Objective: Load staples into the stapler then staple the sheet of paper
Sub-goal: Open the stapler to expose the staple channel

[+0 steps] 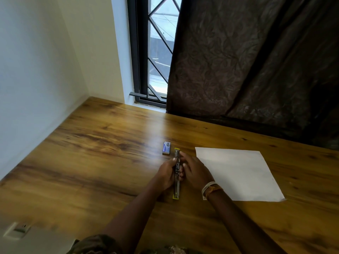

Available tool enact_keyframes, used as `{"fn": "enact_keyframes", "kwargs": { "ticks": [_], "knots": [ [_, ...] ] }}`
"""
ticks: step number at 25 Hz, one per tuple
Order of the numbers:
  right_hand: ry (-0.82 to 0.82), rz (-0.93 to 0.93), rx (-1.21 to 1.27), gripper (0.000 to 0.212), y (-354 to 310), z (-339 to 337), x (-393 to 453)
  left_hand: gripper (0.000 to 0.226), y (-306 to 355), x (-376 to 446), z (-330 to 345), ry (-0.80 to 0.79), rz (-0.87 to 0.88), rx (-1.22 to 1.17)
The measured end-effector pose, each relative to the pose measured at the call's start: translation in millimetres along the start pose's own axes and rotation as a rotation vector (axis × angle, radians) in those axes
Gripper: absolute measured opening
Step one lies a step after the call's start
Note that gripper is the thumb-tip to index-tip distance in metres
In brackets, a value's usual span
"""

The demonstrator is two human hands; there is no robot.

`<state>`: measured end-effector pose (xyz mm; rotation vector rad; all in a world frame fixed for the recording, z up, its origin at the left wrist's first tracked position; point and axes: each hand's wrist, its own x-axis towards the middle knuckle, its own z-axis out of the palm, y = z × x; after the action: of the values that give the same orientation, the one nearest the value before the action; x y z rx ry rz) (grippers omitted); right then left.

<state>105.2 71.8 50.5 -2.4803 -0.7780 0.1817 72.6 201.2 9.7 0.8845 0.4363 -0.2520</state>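
Stapler (176,173) swung open flat — long, metallic, yellow-tipped — gripped midway by left hand (166,174) and right hand (195,172), fingers curled round it. Staple box (166,148), small and rectangular, just at 11 o'clock. White paper (238,173) flat at 3 o'clock; bare wood-grain table (91,153) toward 9.

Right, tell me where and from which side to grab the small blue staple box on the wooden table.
Pinch the small blue staple box across its two long sides, coming down from above. It lies flat on the wooden table, long axis pointing away from the person, with bare wood to its left; the opened yellow stapler and both hands sit close on its right.
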Motion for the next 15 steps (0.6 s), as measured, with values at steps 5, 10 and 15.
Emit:
{"fn": "enact_keyframes", "kwargs": {
  "ticks": [5, 10, 15],
  "knots": [
    [0.018, -0.014, -0.051, 0.038, -6, -6, 15, 0.04, 0, 0, 0, 0.016, 0.025, 0.06],
    [0.056, -0.003, -0.011, 0.033, -6, -5, 19, 0.039, 0, -3, 0, 0.005, 0.042, 0.089],
    [0.113, 0.057, 0.167, 0.025, -8, -8, 24, 0.034, 1, -4, 1, 0.007, 0.055, 0.148]
  ]
}}
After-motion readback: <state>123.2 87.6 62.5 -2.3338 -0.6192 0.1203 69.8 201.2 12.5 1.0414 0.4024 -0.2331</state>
